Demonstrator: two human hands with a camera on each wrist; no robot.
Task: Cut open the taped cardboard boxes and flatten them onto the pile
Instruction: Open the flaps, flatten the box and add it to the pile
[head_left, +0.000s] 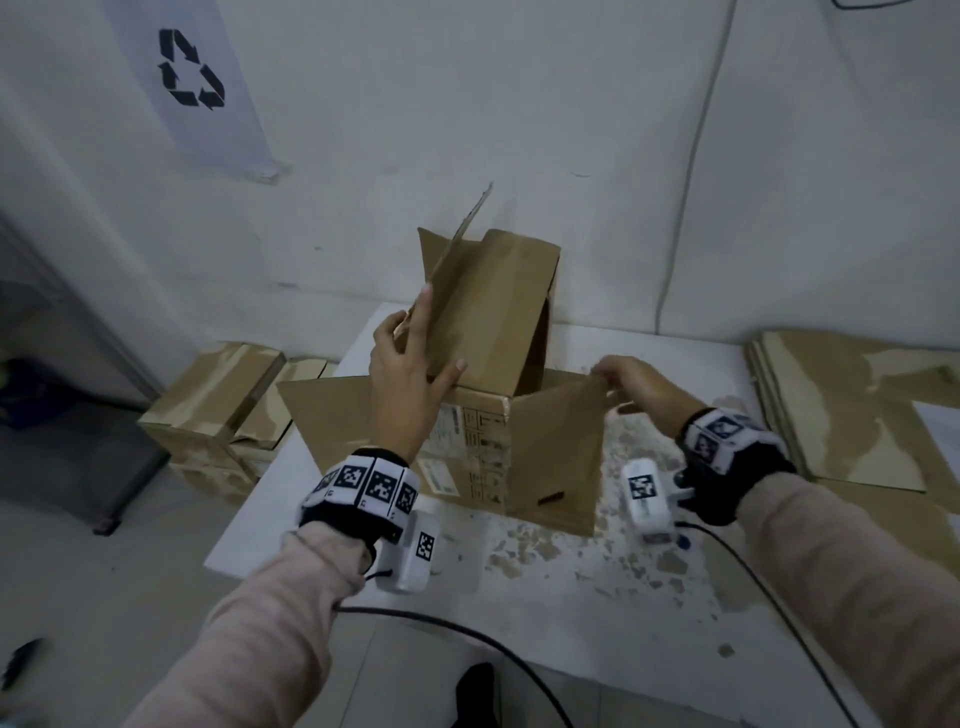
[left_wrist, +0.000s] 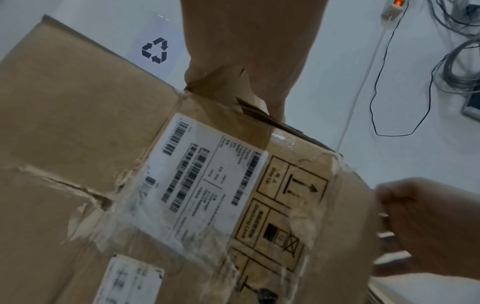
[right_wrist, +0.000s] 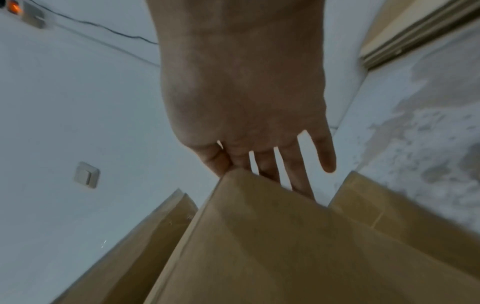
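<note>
An opened brown cardboard box (head_left: 478, 447) with white labels (left_wrist: 207, 174) stands on the white table (head_left: 571, 582). My left hand (head_left: 410, 353) holds the torn edge of its raised left flap (head_left: 467, 312) between thumb and fingers. My right hand (head_left: 634, 379) pinches the far corner of the right flap (head_left: 561, 441), which is folded outward and down. In the right wrist view the thumb sits on the near face of that flap (right_wrist: 285, 236) and the fingers (right_wrist: 298, 174) lie behind it. No cutter is in view.
Several taped boxes (head_left: 218, 405) are stacked left of the table. A pile of flattened cardboard (head_left: 841, 405) lies at the right. A recycling sign (head_left: 192, 70) hangs on the wall close behind the box. Black cables (head_left: 467, 634) trail from both wrists.
</note>
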